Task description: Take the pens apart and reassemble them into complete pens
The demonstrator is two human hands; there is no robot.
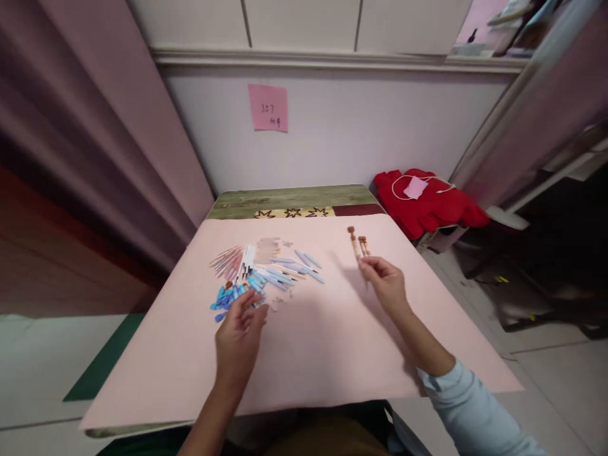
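On the right side of the table, my right hand (386,282) pinches a slim brown and tan pen (354,242) with a brown topper, held tilted. Just beyond it lie similar brown-topped pens (363,244). My left hand (242,323) hovers at the near edge of a pile of blue pieces (225,297), its fingers loosely curled and apart from the thumb, with nothing visible between them. Behind the pile are white sticks with dark tips (247,261), pinkish slim pens (228,261) and pale blue and lilac pens (287,273). My left fingers hide part of the blue pile.
A pale pink sheet (323,361) covers most of the table, with a green wood-grain strip (289,197) showing at the back. Behind stands a white wall with a pink note (268,107). A red cloth heap (422,202) with a white cable sits past the right corner.
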